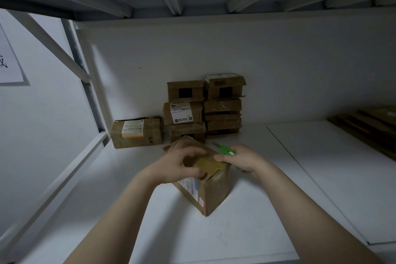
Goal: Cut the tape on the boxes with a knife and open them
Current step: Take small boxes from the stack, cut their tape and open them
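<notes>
Paper notice on the far-left wall, then a lone box lying at the back left of the white surface. Right beside it are two stacks of boxes pushed up against the back wall, some with shipping labels facing me. Front and centre from my end is the box being worked on, standing on the surface with one corner pointing at the camera. The left hand is on top of it, grip curled over the top flap with the thumb down the near side. The right hand has its grip closed on the flap's right edge, fingertips pinching the cardboard. The green knife pokes out just behind that hand, and honestly I can't tell if it's tucked in the grip or lying on the surface. Far right there's flattened cardboard piled up.
</notes>
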